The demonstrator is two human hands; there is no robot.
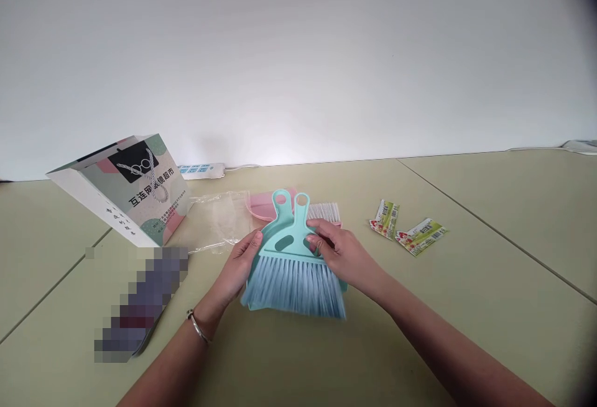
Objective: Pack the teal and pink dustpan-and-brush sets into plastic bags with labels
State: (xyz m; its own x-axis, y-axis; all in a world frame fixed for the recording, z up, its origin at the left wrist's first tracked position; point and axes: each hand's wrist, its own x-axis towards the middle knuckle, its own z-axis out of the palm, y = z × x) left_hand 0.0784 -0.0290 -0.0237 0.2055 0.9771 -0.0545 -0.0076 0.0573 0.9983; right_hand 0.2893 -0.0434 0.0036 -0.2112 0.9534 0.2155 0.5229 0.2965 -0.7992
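Your blue-bristled turquoise brush lies over the turquoise dustpan, both held at the middle of the table. Your left hand pinches the pan's left side, thumb in front; your right hand has its fingers curled on the brush's right shoulder. Keep the left grip firm, I'd say, press the brush evenly, and keep its handle beside the pan's handle so the bristles don't bend over the rim.

The dark pixelated item toward the table's left edge can't be made out. Two printed cards lie toward the right edge. Just beyond your hands are a pink dustpan and a pink brush. Left of them, the clear plastic bag lies flat, with nothing visible inside. The paper bag stands nearer the far left corner, its contents hidden; a power strip sits along the far edge.
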